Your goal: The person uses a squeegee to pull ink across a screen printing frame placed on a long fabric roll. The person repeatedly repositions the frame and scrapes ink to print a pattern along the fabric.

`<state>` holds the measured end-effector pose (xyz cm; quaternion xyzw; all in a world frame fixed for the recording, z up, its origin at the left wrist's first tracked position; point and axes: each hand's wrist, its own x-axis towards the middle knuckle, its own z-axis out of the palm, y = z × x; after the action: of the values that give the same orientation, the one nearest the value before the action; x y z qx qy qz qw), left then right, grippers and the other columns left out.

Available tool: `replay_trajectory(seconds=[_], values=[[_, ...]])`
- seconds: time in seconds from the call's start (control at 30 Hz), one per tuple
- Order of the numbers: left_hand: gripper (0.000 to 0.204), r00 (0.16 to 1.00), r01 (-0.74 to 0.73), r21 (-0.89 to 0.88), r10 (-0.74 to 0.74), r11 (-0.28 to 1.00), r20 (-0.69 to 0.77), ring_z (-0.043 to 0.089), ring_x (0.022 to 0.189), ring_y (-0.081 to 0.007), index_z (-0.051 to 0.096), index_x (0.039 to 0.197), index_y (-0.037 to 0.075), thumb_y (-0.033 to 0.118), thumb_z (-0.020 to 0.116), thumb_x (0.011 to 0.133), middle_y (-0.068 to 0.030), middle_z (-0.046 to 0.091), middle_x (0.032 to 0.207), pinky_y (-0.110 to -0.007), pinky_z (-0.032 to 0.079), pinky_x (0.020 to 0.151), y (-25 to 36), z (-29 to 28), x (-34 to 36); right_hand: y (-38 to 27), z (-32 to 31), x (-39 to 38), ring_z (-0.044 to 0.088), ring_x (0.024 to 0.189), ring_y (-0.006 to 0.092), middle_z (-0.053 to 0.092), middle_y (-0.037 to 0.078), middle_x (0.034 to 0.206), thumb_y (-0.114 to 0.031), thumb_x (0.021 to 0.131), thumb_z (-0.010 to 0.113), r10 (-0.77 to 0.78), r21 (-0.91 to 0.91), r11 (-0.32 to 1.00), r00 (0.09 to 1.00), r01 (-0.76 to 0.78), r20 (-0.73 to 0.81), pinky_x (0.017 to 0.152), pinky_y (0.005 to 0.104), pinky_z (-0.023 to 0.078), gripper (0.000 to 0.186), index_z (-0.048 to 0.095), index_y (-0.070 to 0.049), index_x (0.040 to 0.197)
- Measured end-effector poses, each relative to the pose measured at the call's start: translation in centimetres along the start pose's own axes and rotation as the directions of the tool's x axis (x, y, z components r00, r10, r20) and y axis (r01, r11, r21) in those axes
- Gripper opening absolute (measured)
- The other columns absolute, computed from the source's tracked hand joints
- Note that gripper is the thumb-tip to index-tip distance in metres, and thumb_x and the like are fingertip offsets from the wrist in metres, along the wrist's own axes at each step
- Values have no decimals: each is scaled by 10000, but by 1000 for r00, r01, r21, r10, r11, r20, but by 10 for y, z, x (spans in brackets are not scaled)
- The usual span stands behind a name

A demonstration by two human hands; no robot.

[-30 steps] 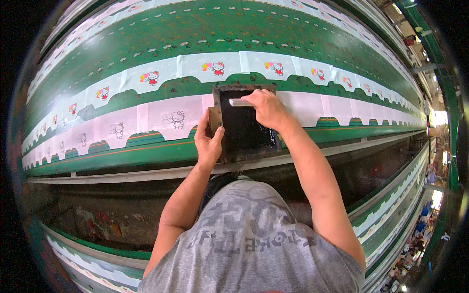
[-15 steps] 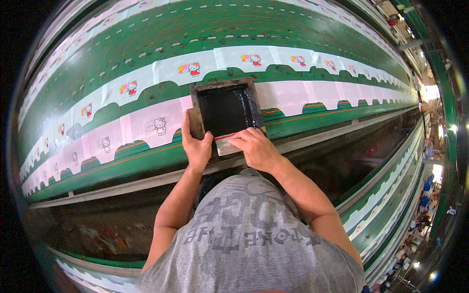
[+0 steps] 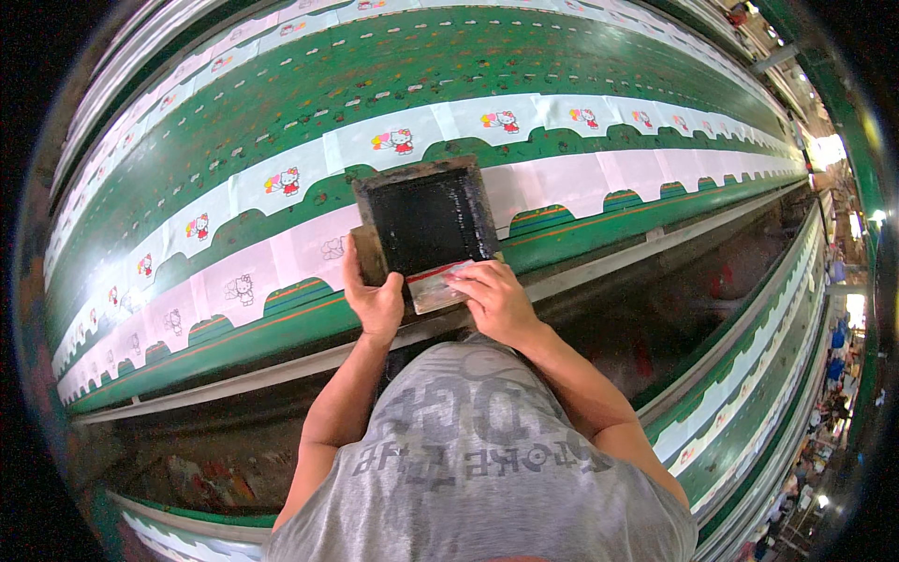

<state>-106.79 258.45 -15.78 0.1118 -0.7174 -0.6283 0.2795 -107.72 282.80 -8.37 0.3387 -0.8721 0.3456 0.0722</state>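
Screen frame [image 3: 426, 225] flat on pale fabric pieces [image 3: 281, 258] along green table [image 3: 309, 84] | left hand [image 3: 375, 300] clamped on frame's near-left edge: best pressed firm | right hand [image 3: 496, 298] closed on squeegee [image 3: 438, 286] at near edge: keep level, pressure even.

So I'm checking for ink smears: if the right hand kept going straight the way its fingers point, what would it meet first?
The right hand points up-left over the squeegee it grips; straight on, it would probably meet the black mesh of the screen frame first.
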Motion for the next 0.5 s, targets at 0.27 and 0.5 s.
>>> replay_trajectory(seconds=[0.27,0.5], values=[[986,991,127,-17,-127,992,-29,604,1474,-246,466,1731,-17,-120,695,778,-158,625,1618,-361,449,1249,14,92,-24,70,-63,-25,694,1240,345,749,94,1286,-30,928,731,-27,-29,999,996,29,84,1105,504,545,361,816,-75,1276],[1000,976,213,-4,-213,977,-45,615,1461,-233,465,1735,-11,-119,689,766,-158,624,1628,-355,466,1233,16,105,-26,78,-79,-3,691,1183,330,730,112,1240,-71,929,707,-168,-120,973,960,198,226,1058,485,554,336,788,-57,1255]])
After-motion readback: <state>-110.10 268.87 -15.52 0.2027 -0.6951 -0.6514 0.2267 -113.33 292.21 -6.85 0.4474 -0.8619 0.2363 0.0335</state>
